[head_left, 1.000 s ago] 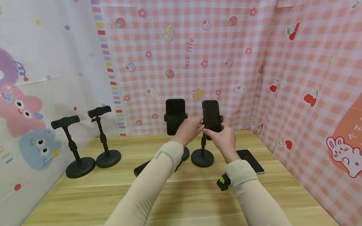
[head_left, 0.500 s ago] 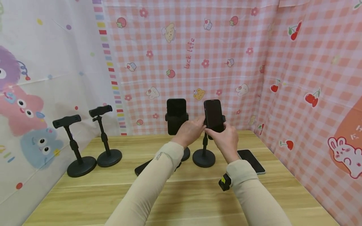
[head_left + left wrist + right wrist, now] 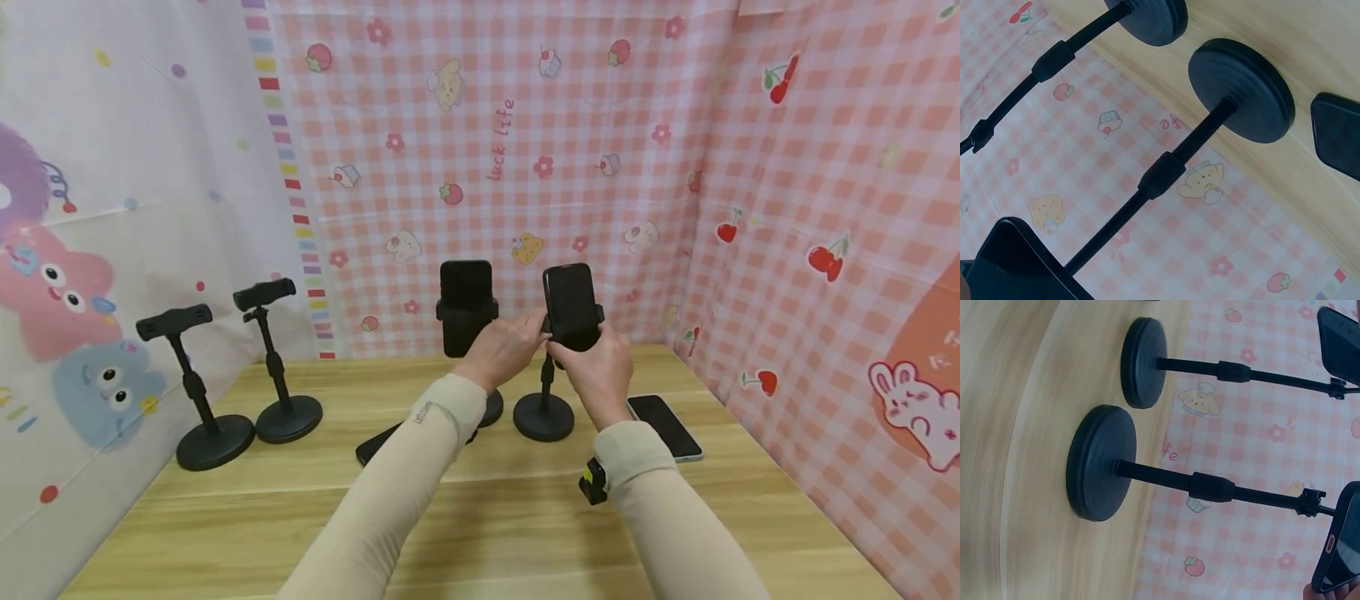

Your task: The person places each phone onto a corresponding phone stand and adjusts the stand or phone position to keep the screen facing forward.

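In the head view, a black phone (image 3: 572, 304) leans upright in the holder of the right-hand phone stand (image 3: 543, 417). My right hand (image 3: 606, 371) grips its lower right part, thumb across the front and fingers behind. My left hand (image 3: 504, 354) reaches in from the left and pinches the holder's clamp by the phone's left edge; its fingertips are partly hidden. The right wrist view catches this phone (image 3: 1342, 547) at the lower right with fingertips (image 3: 1329, 592) under it. Beside it, another stand (image 3: 491, 408) holds a second phone (image 3: 467, 292), partly behind my left hand.
On the left are two black phone stands (image 3: 213, 442) (image 3: 288, 418) with bare holders. One phone (image 3: 375, 443) lies flat near my left forearm, another (image 3: 667, 427) right of my right wrist. Patterned cloth (image 3: 420, 150) hangs behind the wooden table (image 3: 487, 517).
The held phone and its stand have shifted slightly right, and the phone has turned to face more toward the camera. Both hands have moved a little right with it.
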`<state>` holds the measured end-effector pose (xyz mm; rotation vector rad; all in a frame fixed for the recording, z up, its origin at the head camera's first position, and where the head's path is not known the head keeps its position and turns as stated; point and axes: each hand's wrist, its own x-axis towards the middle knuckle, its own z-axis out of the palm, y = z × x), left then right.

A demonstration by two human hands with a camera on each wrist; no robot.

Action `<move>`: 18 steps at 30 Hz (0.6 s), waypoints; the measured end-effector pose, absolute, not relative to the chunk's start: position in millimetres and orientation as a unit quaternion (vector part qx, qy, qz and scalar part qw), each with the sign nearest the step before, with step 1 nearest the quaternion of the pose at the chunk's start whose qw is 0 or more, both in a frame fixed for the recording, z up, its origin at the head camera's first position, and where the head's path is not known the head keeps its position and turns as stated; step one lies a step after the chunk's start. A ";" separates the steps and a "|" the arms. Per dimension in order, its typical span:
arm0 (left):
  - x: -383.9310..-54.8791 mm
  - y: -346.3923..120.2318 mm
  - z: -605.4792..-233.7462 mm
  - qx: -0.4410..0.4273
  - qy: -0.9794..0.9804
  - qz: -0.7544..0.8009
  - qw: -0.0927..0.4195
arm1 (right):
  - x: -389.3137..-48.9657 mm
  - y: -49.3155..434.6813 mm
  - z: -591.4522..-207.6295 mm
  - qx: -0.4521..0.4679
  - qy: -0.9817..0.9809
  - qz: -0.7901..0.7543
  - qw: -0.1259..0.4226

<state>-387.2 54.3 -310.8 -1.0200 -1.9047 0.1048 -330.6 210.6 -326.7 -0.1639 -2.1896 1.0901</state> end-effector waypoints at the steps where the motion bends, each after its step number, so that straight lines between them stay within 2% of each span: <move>1: -387.4 53.3 -310.3 -0.417 -0.777 0.043 0.470 | -331.2 209.1 -326.9 -0.063 -0.839 0.420 0.342; 12: -383.3 50.8 -309.1 -0.433 -0.773 0.040 0.462 | -333.5 201.2 -325.9 -0.078 -0.823 0.431 0.362; 16: -378.7 58.9 -313.1 -0.411 -0.781 0.009 0.470 | -332.8 199.0 -324.8 -0.085 -0.823 0.431 0.360; 18: -375.9 62.0 -312.0 -0.387 -0.800 -0.032 0.456 | -333.2 197.3 -324.6 -0.086 -0.821 0.433 0.362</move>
